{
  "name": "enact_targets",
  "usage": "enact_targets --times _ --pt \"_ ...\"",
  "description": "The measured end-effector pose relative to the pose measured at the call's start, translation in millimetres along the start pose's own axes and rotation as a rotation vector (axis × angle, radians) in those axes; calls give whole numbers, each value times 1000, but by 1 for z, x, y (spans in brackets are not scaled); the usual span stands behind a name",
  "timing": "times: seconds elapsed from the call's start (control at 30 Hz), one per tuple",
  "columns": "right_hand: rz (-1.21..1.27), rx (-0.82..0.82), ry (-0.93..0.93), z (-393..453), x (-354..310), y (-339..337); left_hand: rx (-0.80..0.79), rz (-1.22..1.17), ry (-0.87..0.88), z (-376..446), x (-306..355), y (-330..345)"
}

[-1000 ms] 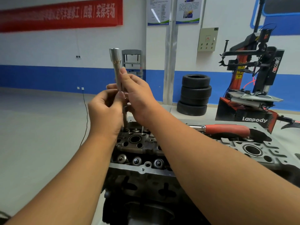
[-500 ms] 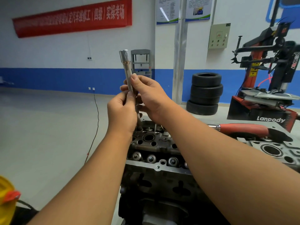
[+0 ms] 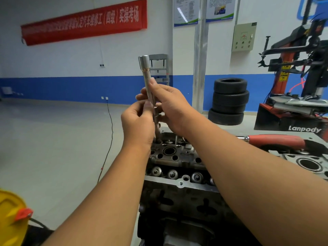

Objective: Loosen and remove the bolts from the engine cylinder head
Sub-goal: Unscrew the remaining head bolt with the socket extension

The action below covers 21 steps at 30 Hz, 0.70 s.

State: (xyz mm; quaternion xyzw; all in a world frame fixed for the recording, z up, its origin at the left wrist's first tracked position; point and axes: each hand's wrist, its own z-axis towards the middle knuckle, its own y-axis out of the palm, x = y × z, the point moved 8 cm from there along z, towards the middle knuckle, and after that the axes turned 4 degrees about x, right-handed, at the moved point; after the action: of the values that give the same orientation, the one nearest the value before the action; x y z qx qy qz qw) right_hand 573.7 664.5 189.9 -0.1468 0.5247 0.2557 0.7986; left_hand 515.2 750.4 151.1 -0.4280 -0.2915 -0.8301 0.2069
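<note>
A long steel socket extension (image 3: 146, 75) stands nearly upright with its lower end in a bolt hole at the far left end of the dark engine cylinder head (image 3: 177, 157). My left hand (image 3: 138, 125) pinches the shaft low down, thumb and fingers closed around it. My right hand (image 3: 170, 107) grips the same shaft a little higher, from the right side. The bolt itself is hidden under the tool and my hands. Valve springs (image 3: 173, 174) line the head's near edge.
A red-handled wrench (image 3: 276, 141) lies across the head to the right, beside a grey cover part (image 3: 308, 162). Stacked tyres (image 3: 229, 102) and a red tyre changer (image 3: 300, 86) stand behind. A yellow object (image 3: 10, 221) sits at the lower left; a black cable (image 3: 110, 135) hangs over the floor.
Both hands keep hold of the upright extension in the same hole; my fingers have shifted slightly along the shaft. My head has turned left, so the scene has slid right and a yellow object appears.
</note>
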Motion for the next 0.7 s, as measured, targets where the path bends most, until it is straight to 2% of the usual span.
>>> enact_targets --times 0.13,0.33,0.57,0.7 --pt "50 20 -51 -1 0 -1 1 -22 54 -1 3 0" --pt "-2 44 15 -2 1 -3 -90 -22 -70 -3 -3 10" --pt "38 31 -35 -3 0 2 10 -14 36 0 2 -3" --pt "-7 34 -25 -3 -3 1 -65 -82 -50 -1 -4 4"
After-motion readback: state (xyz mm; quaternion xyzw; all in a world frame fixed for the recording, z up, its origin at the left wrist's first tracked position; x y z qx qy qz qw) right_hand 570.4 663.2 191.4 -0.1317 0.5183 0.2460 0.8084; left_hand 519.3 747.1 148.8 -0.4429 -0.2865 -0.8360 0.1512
